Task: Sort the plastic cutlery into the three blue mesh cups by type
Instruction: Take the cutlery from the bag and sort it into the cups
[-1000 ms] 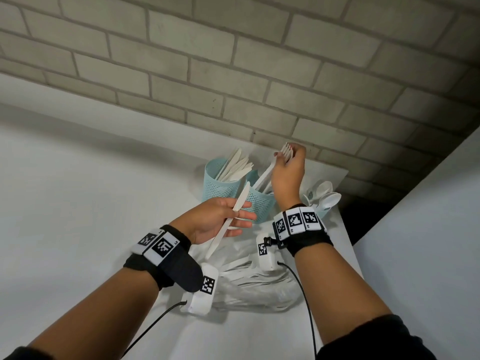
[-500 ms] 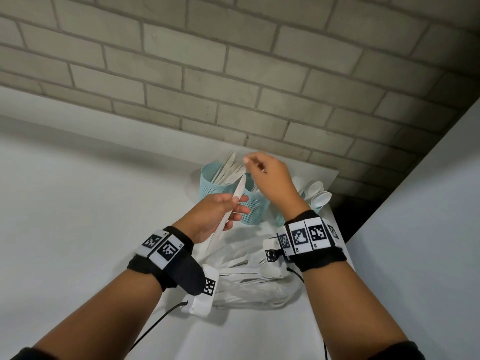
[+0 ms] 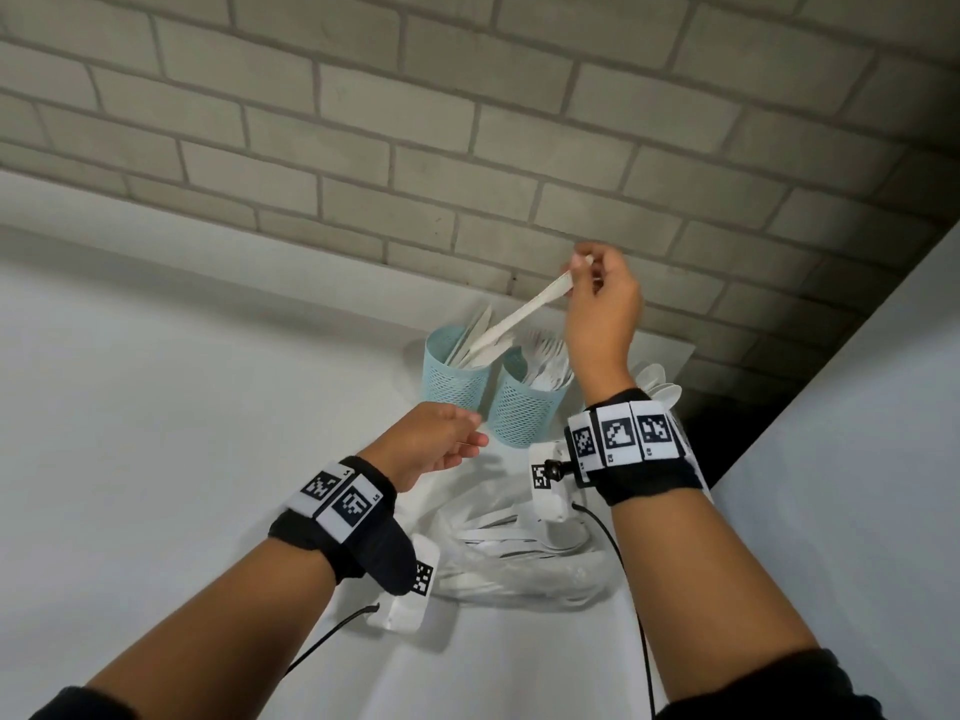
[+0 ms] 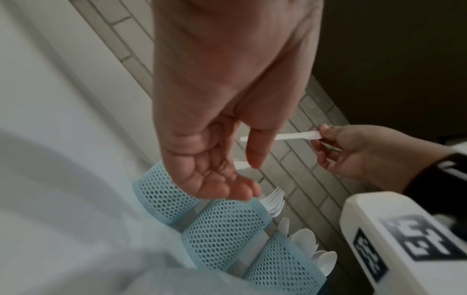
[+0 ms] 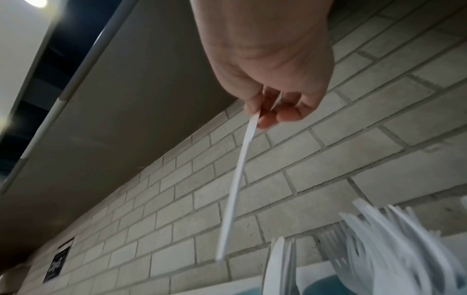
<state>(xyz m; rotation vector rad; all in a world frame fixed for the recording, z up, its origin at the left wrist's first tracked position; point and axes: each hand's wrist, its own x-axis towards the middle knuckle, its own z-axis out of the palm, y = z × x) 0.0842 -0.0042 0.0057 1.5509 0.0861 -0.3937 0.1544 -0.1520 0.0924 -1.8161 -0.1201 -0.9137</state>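
Note:
My right hand pinches the handle end of a white plastic knife, raised high by the brick wall. The knife slants down-left, its tip just over the left blue mesh cup, which holds knives. The middle cup holds forks. The third cup holds spoons; in the head view my right wrist hides it. My left hand hovers in front of the cups with loosely curled fingers, holding nothing. The right wrist view shows the knife hanging from my fingertips.
A clear plastic bag with several loose white cutlery pieces lies on the white counter under my wrists. The cups stand in the back corner against the brick wall. A white side panel closes in the right.
The knife passed from my left hand to my right, which had let go of a fork at the middle cup. My right hand has lifted the knife over the left cup; my left hand is empty.

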